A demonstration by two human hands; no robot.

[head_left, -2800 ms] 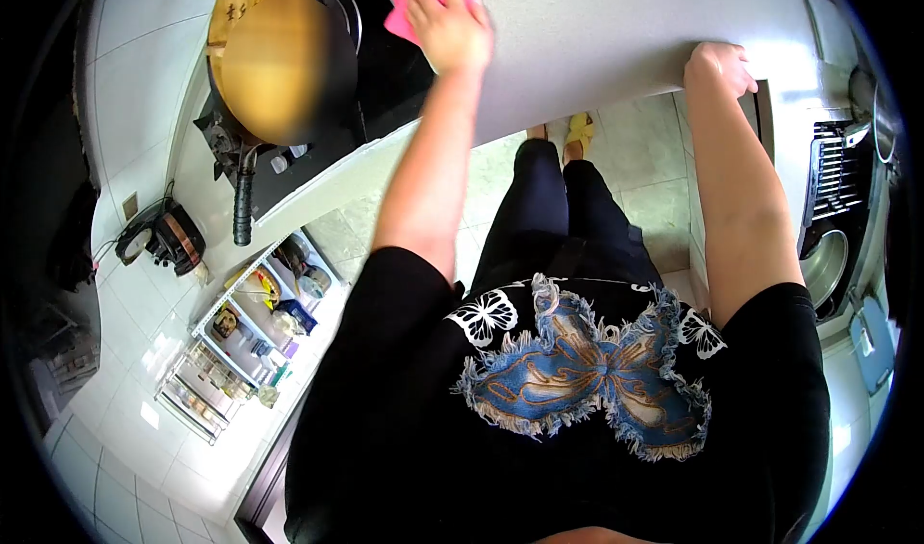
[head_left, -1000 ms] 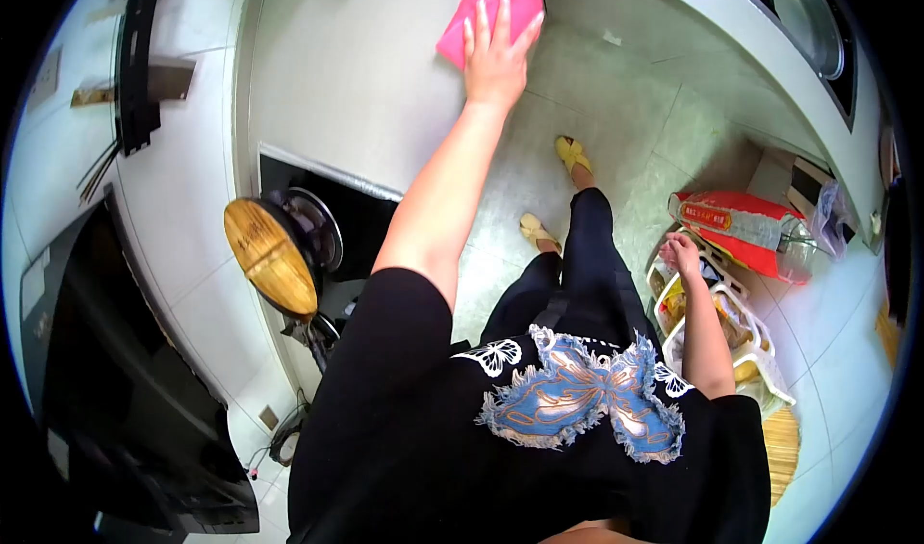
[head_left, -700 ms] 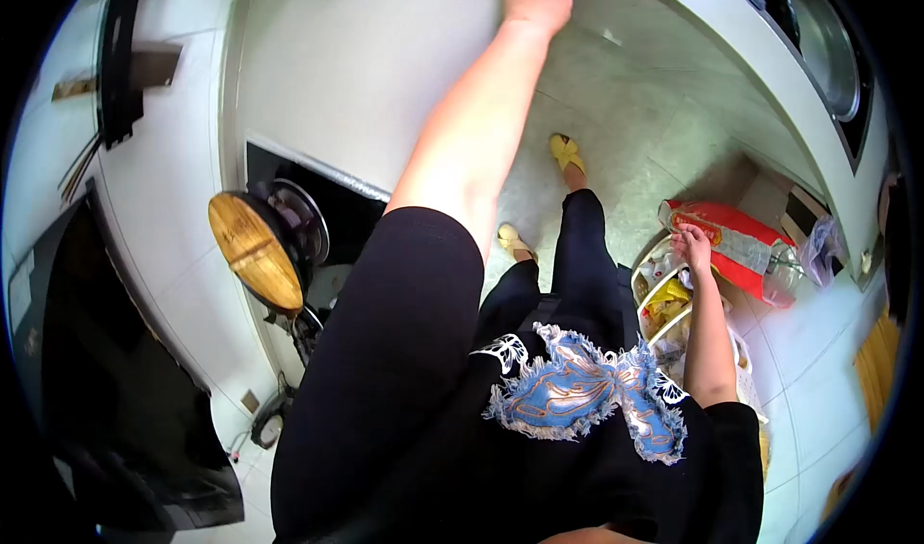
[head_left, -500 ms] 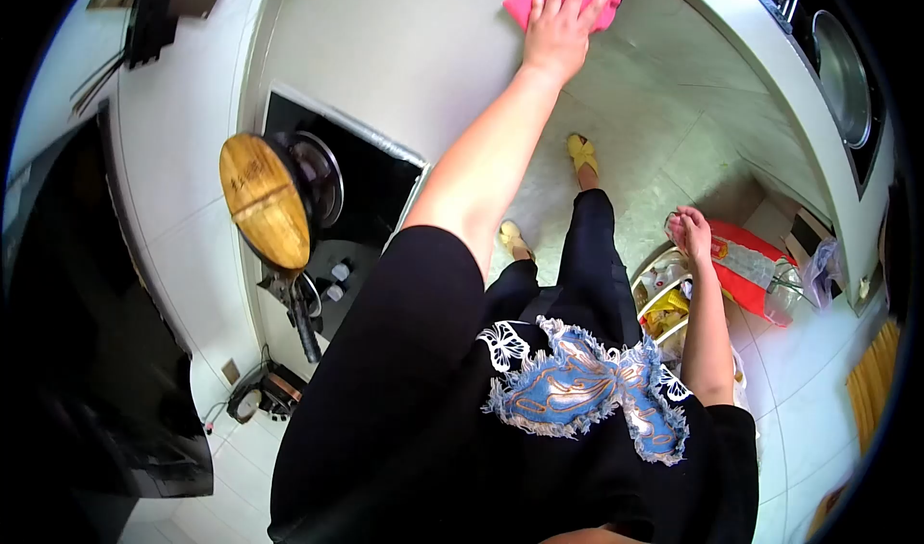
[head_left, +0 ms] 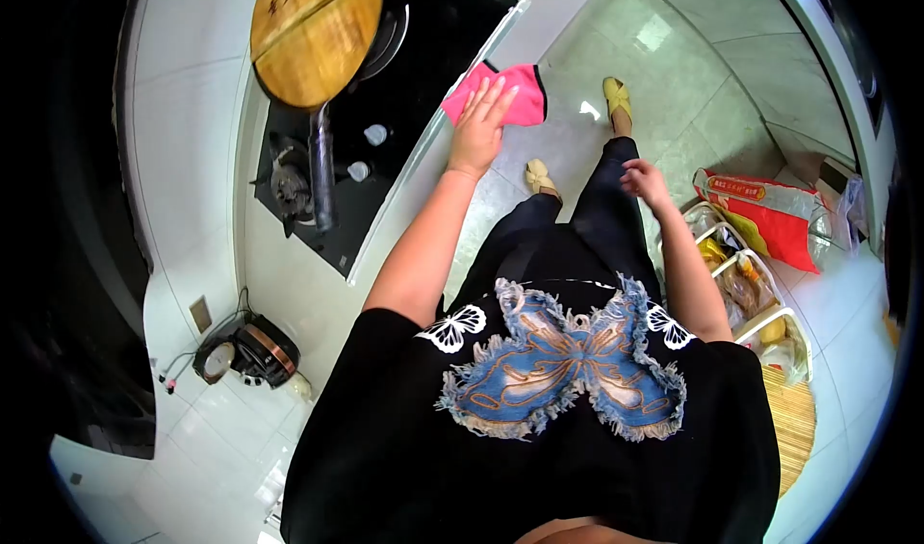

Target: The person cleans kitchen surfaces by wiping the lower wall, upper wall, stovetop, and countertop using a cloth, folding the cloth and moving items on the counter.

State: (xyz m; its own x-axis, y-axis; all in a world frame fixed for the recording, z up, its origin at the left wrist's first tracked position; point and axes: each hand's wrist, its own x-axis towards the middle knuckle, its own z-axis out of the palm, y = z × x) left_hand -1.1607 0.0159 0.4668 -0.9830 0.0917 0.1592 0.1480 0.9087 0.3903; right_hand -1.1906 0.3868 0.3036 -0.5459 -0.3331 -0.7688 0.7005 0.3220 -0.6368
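My left hand point(head_left: 480, 132) lies with fingers outstretched over a pink cloth point(head_left: 523, 96) and holds it at the front edge of the black glass cooktop point(head_left: 404, 111). A dark strip runs along the cloth's border. On the cooktop stands a pan with a dark handle point(head_left: 321, 173), covered by a round wooden lid point(head_left: 318, 38). Beside the handle sit two pale knobs point(head_left: 359, 170) and a bare burner point(head_left: 291, 180). My right hand point(head_left: 647, 182) hangs in the air near my leg, loosely curled with fingers apart and nothing visible in it.
A white rack point(head_left: 760, 279) with bagged goods stands on the floor at right, beside a red bag point(head_left: 756, 217). A black appliance with a copper-coloured band point(head_left: 267, 349) sits on the left counter. My yellow shoes point(head_left: 617, 99) are on the tiled floor.
My left hand and the cloth have come from the far pale counter surface back to the cooktop's front edge. The view has shifted, and my right hand now hangs closer to my leg.
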